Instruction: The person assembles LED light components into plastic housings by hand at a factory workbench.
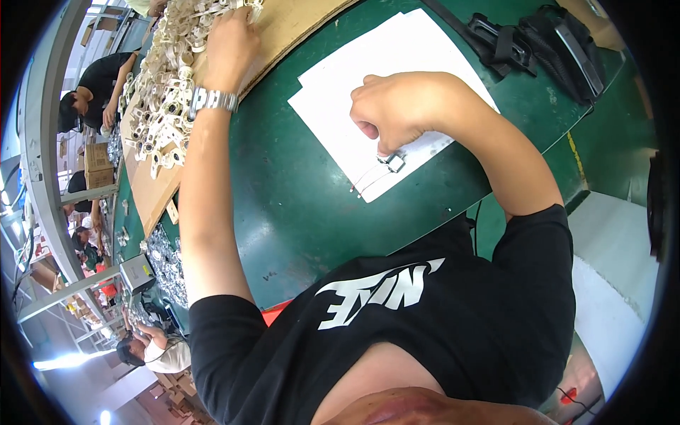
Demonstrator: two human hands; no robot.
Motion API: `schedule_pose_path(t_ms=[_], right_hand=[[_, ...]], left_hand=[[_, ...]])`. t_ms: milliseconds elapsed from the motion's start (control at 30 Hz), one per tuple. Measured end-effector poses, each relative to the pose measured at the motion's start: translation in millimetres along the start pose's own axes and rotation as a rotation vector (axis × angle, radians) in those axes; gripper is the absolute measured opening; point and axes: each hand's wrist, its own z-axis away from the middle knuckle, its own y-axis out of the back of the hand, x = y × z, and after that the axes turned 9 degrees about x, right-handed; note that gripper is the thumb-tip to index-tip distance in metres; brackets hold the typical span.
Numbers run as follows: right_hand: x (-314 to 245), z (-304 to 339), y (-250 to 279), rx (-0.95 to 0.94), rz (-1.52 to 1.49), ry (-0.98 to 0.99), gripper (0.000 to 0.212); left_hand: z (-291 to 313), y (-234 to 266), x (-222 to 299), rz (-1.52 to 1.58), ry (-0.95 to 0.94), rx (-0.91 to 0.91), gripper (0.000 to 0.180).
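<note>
My right hand is over white sheets of paper, its fingers curled and closed. Their tips pinch the edge of a small square metal-framed part, which lies at the paper's near edge. Thin wires run from this part toward the lower left. Stretched far forward, my left hand reaches the edge of a heap of small white plastic parts. Its fingers are bent and closed among them; what they hold, if anything, is hidden. A metal watch circles that wrist.
The heap rests on brown cardboard on a green table. A black bag with straps lies at the far right. A grey box and clear-wrapped pieces are at left. Other people sit beyond a metal frame.
</note>
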Motion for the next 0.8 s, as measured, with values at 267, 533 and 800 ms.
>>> schedule_pose_path(t_ms=[267,533,800], right_hand=[[-6,7,-12,0.033,0.078,0.095,0.023],[-3,-9,-43,0.609,0.154,0.169,0.014],[26,-52,-27,0.935,0.061,0.012,0.022]], left_hand=[[72,54,52,1.396,0.772,0.221,0.035],[91,46,47,2.01,1.029,0.19,0.032],[102,37,69,2.002,0.993,0.147,0.038]])
